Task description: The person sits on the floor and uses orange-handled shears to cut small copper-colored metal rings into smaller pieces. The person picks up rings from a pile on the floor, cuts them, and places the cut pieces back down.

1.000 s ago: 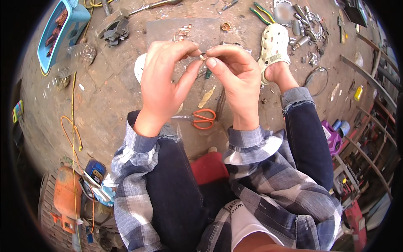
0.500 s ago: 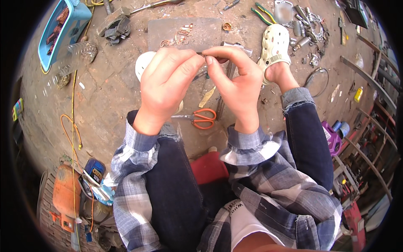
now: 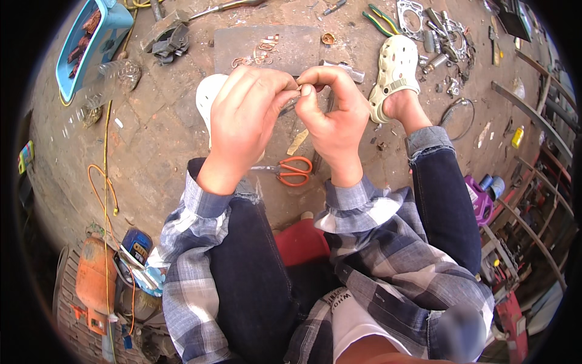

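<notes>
My left hand [image 3: 239, 118] and my right hand [image 3: 336, 115] meet at their fingertips above the ground between my feet. Both are closed in a pinch, the right with thumb against forefinger. Whatever small thing lies between them is mostly hidden by the fingers. Just beyond is a flat dark plate [image 3: 233, 39] bearing several small bent copper-coloured pieces [image 3: 267, 45]. A metal tool with a blocky silver head [image 3: 345, 70] lies beside the plate's near right corner, partly behind my right hand. Nearer me, orange-handled scissors [image 3: 295, 171] rest on the ground below my hands.
A light-blue basin [image 3: 112, 33] at far left holds reddish-brown scrap. Green-handled pliers [image 3: 382, 21] and loose metal parts [image 3: 445, 36] lie beyond my right clog [image 3: 397, 60]. An orange cylinder [image 3: 96, 273] stands at lower left. Metal bars [image 3: 533, 115] line the right side.
My hands have shifted slightly and come closer together at the fingertips. The right hand has moved a little left, its thumb now more bent. The tools on the ground have stayed put.
</notes>
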Action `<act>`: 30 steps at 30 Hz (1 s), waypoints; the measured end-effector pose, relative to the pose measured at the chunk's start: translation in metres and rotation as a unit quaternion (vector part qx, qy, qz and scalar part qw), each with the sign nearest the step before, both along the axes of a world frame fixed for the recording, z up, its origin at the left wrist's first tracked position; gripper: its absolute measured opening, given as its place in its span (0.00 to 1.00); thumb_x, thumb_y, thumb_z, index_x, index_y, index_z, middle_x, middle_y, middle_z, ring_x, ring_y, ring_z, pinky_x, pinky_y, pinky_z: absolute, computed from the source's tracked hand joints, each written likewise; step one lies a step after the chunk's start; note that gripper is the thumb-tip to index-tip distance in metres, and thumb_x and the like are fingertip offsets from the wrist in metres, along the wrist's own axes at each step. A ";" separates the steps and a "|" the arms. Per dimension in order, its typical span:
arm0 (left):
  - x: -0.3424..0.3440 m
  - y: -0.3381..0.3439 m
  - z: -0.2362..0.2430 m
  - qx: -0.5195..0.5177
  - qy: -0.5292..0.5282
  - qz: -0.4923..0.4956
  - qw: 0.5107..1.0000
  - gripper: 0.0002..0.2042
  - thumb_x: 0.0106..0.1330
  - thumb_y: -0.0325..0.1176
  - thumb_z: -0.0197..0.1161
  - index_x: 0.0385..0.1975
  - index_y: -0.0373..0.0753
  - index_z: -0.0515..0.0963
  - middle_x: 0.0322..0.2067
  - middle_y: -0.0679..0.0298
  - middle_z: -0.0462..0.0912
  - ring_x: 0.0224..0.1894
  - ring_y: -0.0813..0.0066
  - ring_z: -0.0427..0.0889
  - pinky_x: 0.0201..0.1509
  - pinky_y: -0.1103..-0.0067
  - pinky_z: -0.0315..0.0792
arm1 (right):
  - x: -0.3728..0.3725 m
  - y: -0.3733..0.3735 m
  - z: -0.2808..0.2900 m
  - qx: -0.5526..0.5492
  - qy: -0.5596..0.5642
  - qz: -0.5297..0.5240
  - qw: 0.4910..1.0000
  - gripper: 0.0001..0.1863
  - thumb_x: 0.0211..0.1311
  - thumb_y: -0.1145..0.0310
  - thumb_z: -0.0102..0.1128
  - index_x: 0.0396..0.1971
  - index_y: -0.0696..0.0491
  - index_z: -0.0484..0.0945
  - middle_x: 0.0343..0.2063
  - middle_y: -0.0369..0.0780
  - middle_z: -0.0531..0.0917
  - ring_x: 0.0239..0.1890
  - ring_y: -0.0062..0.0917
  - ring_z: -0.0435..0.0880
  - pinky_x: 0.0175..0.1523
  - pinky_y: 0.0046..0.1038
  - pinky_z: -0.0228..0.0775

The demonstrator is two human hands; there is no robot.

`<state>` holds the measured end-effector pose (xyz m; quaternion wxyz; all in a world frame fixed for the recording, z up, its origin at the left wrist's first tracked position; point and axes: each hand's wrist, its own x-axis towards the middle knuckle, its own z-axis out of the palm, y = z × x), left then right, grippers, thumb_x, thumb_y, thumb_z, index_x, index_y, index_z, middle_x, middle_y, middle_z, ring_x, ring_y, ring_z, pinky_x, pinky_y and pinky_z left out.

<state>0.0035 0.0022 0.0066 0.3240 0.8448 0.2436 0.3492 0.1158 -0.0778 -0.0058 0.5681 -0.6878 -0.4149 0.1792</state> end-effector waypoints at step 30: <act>0.045 -0.004 -0.153 -0.088 0.180 0.110 0.974 0.04 0.48 0.30 0.65 0.23 0.40 0.79 0.25 0.63 0.75 0.37 0.63 0.73 0.43 0.71 0.66 | 0.002 -0.105 -0.175 -0.398 -0.098 -0.236 0.881 0.18 0.54 0.59 0.60 0.31 0.61 0.70 0.25 0.48 0.76 0.30 0.43 0.75 0.38 0.39 0.66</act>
